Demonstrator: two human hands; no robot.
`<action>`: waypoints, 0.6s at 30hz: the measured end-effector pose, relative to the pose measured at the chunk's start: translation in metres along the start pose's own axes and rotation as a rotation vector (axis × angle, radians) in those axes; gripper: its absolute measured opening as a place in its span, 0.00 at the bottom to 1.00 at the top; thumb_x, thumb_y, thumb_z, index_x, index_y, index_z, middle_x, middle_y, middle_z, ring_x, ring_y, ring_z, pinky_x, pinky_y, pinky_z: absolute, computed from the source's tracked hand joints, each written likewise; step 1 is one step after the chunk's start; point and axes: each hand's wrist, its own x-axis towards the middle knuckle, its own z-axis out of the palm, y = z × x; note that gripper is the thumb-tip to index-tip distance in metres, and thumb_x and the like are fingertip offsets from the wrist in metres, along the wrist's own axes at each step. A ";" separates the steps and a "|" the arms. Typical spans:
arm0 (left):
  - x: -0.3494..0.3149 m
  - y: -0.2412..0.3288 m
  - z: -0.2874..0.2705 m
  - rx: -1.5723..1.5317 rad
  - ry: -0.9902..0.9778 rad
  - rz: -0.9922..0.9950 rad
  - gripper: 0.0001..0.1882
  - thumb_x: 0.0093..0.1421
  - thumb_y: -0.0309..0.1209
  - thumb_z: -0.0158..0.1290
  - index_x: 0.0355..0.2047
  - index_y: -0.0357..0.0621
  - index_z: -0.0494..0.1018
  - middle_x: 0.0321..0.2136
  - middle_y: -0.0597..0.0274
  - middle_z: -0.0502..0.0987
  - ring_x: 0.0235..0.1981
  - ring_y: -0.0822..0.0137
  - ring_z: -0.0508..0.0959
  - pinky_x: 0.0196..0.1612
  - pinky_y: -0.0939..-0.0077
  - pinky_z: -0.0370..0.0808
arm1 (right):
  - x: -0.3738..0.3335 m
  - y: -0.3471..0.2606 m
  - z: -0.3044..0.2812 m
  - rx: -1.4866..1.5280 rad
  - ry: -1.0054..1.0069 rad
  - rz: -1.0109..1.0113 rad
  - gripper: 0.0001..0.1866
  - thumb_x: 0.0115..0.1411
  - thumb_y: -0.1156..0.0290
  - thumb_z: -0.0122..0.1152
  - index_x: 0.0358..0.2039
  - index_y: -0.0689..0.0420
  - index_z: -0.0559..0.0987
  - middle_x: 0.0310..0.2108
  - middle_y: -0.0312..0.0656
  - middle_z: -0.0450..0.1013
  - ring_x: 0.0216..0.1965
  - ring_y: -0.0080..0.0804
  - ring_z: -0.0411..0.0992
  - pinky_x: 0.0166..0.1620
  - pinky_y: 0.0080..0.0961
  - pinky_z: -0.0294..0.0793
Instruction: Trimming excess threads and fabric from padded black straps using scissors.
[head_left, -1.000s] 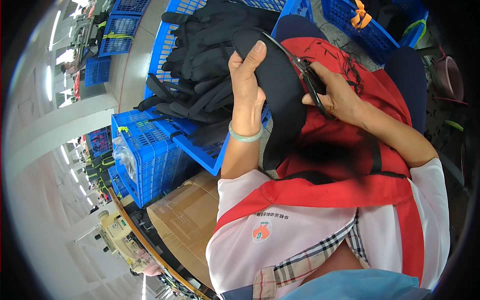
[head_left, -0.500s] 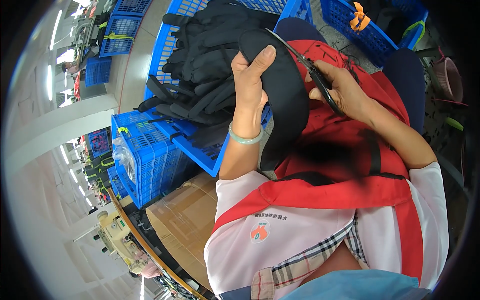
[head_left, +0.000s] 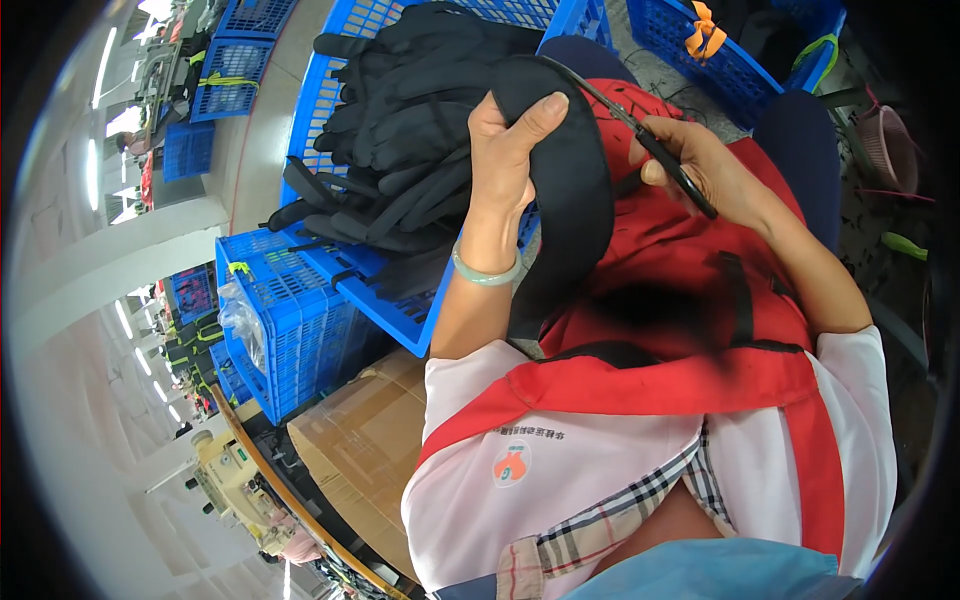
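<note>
A long, curved black fabric piece [head_left: 575, 190] hangs from my left hand [head_left: 508, 150], pinched under the thumb near its rounded upper end. In my right hand [head_left: 700, 170] is a pair of scissors [head_left: 655, 150] with black handles, fingers wrapped round them. The blades reach up and left along the upper right edge of the fabric; whether they are parted I cannot tell. Beside my left hand, a heap of similar black fabric pieces [head_left: 410, 110] fills a blue plastic crate [head_left: 310, 110]. A red apron [head_left: 660, 250] with dark scraps on it covers my lap.
Another blue crate [head_left: 700, 65] with an orange ribbon [head_left: 705, 32] stands at the far right. A pink basket [head_left: 888, 148] is at the right edge. Left of me are stacked blue crates [head_left: 310, 320], a cardboard box [head_left: 365, 430] and a cream sewing machine [head_left: 230, 465].
The scissors have shifted slightly right and down, with the handles turned a little. My left hand still grips the fabric, its upper end now tilted a bit further right. The whole view has shifted slightly.
</note>
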 end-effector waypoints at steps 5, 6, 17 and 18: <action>0.004 -0.007 0.003 -0.022 -0.047 -0.015 0.08 0.54 0.23 0.62 0.34 0.40 0.76 0.29 0.67 0.79 0.28 0.76 0.77 0.34 0.82 0.75 | 0.001 0.002 -0.005 0.024 0.084 -0.134 0.19 0.60 0.53 0.62 0.33 0.55 0.70 0.21 0.27 0.60 0.22 0.13 0.58 0.23 0.13 0.55; 0.005 -0.008 0.003 -0.015 -0.075 0.000 0.08 0.57 0.26 0.60 0.36 0.40 0.75 0.31 0.66 0.78 0.30 0.76 0.77 0.37 0.82 0.75 | 0.000 0.000 -0.006 0.046 0.122 -0.171 0.18 0.61 0.54 0.62 0.34 0.55 0.70 0.22 0.27 0.61 0.22 0.13 0.58 0.23 0.13 0.54; -0.015 0.001 0.071 0.944 -0.091 0.869 0.22 0.51 0.19 0.57 0.48 0.34 0.69 0.45 0.50 0.72 0.45 0.56 0.72 0.47 0.68 0.70 | 0.026 -0.025 -0.056 0.235 0.431 -0.331 0.10 0.57 0.65 0.66 0.35 0.56 0.77 0.24 0.28 0.72 0.20 0.11 0.67 0.22 0.10 0.61; -0.032 0.011 0.082 0.868 -0.210 0.844 0.14 0.50 0.18 0.57 0.39 0.33 0.74 0.37 0.52 0.77 0.40 0.55 0.75 0.45 0.67 0.71 | 0.019 -0.024 -0.067 0.388 0.453 -0.435 0.08 0.59 0.66 0.64 0.32 0.55 0.77 0.24 0.28 0.73 0.19 0.11 0.68 0.21 0.09 0.62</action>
